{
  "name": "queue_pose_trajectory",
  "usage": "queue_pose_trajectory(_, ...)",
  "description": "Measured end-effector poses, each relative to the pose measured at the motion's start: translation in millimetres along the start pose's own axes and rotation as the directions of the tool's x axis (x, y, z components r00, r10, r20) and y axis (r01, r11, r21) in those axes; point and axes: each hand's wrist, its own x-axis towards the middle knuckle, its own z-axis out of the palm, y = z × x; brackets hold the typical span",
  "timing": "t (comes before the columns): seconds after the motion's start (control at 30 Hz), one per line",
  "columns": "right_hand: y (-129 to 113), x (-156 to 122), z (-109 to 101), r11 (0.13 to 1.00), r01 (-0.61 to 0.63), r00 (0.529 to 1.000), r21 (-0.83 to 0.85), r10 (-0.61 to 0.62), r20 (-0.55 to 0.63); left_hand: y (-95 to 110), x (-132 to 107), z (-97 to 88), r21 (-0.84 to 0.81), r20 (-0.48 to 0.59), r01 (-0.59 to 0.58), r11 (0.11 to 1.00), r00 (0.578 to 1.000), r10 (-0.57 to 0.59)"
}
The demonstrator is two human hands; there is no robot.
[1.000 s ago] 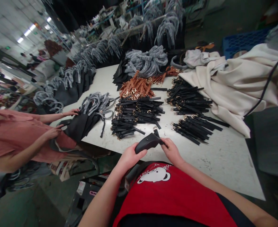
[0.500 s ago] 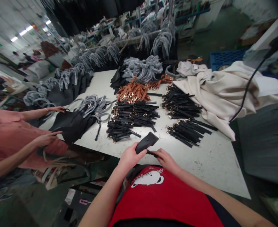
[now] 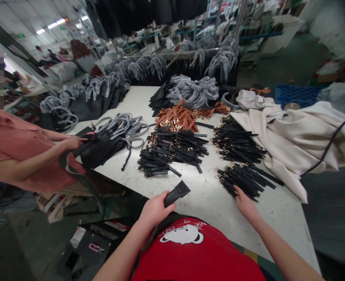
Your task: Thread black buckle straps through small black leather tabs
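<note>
A worker in a red apron stands at a pale worktable, lower center of the frame. The left hand is clamped on a single black leather piece just above the apron. Its long axis runs on a slant, the gripped end at lower left and the broad free end pointing to the upper right.

The right hand, right of center, reaches to the near edge of a bundle of black buckled straps — whether its fingers have closed on one cannot be told. Those straps lie roughly parallel, gold buckles toward the upper left, tips toward the lower right.

Three groups of black straps show in all: this bundle, a second pile just above it, and a larger heap at center, their straps too tangled to count. Beyond lie one main heap of brown straps and one mound of gray-wrapped handles. At right, cream material spills over the table — and at left, one co-worker in a pink shirt handles black pieces.
</note>
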Motion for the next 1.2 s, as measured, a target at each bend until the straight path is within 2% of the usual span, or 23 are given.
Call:
queue_pose_trajectory(0.1,-6.4,-10.4,-9.8,0.969,0.004,0.992,-0.248,-0.036,-0.122,-18.0,-1.5,-3.3,-0.017,-0.004,0.033,0.999,0.999,-0.033)
queue_pose_trajectory(0.2,-33.1,-9.0,-16.1,0.898,0.093,0.931,-0.43,-0.232,-0.283,-33.9,-2.6,-6.1,-0.027,-0.008,0.084,0.996,0.996,-0.084)
queue_pose_trajectory(0.27,-67.7,5.3,-11.1,0.863,0.259,0.877,-0.434,-0.398,-0.268,-41.8,-1.9,-8.2,-0.027,-0.001,0.112,0.993,0.994,-0.112)
queue_pose_trajectory(0.33,-113.7,30.3,2.4,0.809,0.45,0.827,-0.38,-0.537,-0.165,-48.1,-0.4,-11.2,-0.021,0.018,0.138,0.99,0.99,-0.138)
queue_pose_trajectory(0.4,-163.3,62.0,20.7,0.791,0.519,0.811,-0.326,-0.576,-0.106,-53.9,1.1,-14.9,-0.015,0.035,0.161,0.987,0.986,-0.161)
queue_pose_trajectory(0.47,-207.2,94.7,38.5,0.801,0.508,0.832,-0.319,-0.552,-0.062,-59.8,1.8,-18.9,-0.014,0.043,0.177,0.984,0.983,-0.176)
queue_pose_trajectory(0.53,-238.8,122.9,51.7,0.815,0.426,0.882,-0.394,-0.47,-0.02,-66.0,1.4,-22.2,-0.022,0.04,0.179,0.984,0.983,-0.178)
queue_pose_trajectory(0.63,-260.3,149.2,58.7,0.796,0.352,0.923,-0.492,-0.382,0.043,-75.0,-0.3,-24.4,-0.031,0.02,0.186,0.982,0.982,-0.185)
queue_pose_trajectory(0.73,-256.7,153.8,50.4,0.823,0.348,0.932,-0.449,-0.356,0.069,-82.0,-1.7,-23.8,-0.027,0.002,0.209,0.978,0.978,-0.209)
queue_pose_trajectory(0.83,-232.9,135.1,36.2,0.859,0.392,0.918,-0.33,-0.388,0.08,-84.1,-1.4,-21.4,-0.017,0.003,0.217,0.976,0.976,-0.217)
queue_pose_trajectory(0.93,-193.1,94.4,30.0,0.887,0.395,0.919,-0.24,-0.382,0.103,-78.7,1.2,-16.2,0.01,0.015,0.212,0.977,0.977,-0.212)
queue_pose_trajectory(1.03,-148.7,45.8,35.1,0.902,0.385,0.918,-0.194,-0.351,0.187,-66.9,5.0,-7.7,0.061,0.037,0.17,0.984,0.984,-0.172)
queue_pose_trajectory(1.13,-113.1,9.1,39.6,0.878,0.428,0.884,-0.215,-0.357,0.302,-53.1,8.0,1.9,0.106,0.074,0.092,0.99,0.992,-0.1)
queue_pose_trajectory(1.2,-99.5,-4.0,37.9,0.858,0.441,0.879,-0.262,-0.354,0.319,-44.9,8.9,7.1,0.124,0.1,0.046,0.991,0.993,-0.059)
